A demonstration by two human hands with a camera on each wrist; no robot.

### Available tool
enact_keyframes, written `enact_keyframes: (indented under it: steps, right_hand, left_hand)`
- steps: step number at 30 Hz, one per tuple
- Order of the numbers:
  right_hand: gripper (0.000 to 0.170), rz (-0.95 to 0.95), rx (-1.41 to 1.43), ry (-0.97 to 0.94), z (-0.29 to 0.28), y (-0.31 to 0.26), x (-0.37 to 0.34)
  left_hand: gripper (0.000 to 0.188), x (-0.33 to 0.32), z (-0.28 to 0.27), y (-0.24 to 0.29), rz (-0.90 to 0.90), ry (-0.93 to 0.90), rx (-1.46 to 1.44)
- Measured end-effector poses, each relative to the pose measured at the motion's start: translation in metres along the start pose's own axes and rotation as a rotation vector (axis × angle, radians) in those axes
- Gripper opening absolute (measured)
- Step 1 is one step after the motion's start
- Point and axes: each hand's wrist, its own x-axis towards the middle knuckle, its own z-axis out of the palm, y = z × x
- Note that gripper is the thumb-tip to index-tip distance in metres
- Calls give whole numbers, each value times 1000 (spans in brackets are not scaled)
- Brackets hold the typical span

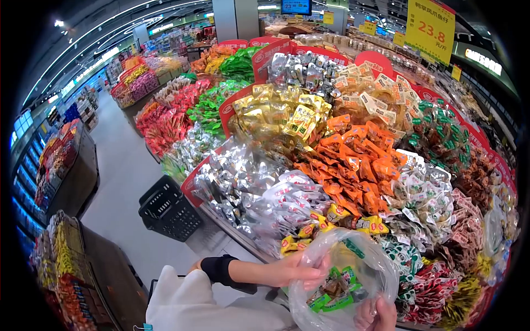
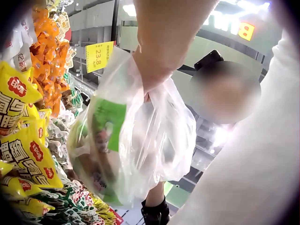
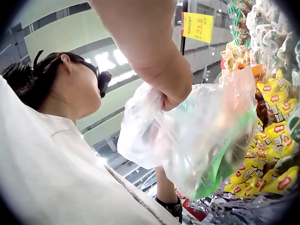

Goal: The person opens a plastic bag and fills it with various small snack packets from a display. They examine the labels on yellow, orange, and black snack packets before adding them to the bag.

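Clasped in grip of left hand (image 1: 310,274) and right hand (image 1: 379,315): clear plastic bag (image 1: 376,263), mouth open, holding green-edged packets (image 1: 334,288). Apparently part-filled; not yet tied.

Bag (image 1: 382,268) gapes between left grip (image 1: 309,271) and right grip (image 1: 382,316), yellow packets (image 1: 371,224) crowding just beyond

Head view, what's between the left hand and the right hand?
In the head view, the open plastic bag lies between them, with green-edged packets inside.
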Motion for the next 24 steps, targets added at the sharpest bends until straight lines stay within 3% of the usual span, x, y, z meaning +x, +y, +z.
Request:
enact_keyframes:
  steps: [6,10,13,16,20,24]
  right_hand:
    - [27,67,-25,-226,-71,-38,-20]
    - [29,170,-123,-273,-120,-57,-38]
    - [25,73,-144,-243,-136,-63,-45]
    - [25,71,-166,-356,-162,-71,-47]
    - [23,77,-214,-309,-178,-84,-45]
    - [24,-22,-194,-333,-185,-101,-35]
  left_hand:
    - [23,23,47,-46,113,246,151]
    - [26,45,73,-82,186,275,137]
    - [33,55,85,-108,222,307,184]
    - [44,66,94,-128,270,412,223]
    - [60,82,102,-148,318,517,284]
    - [54,103,116,-149,441,525,314]
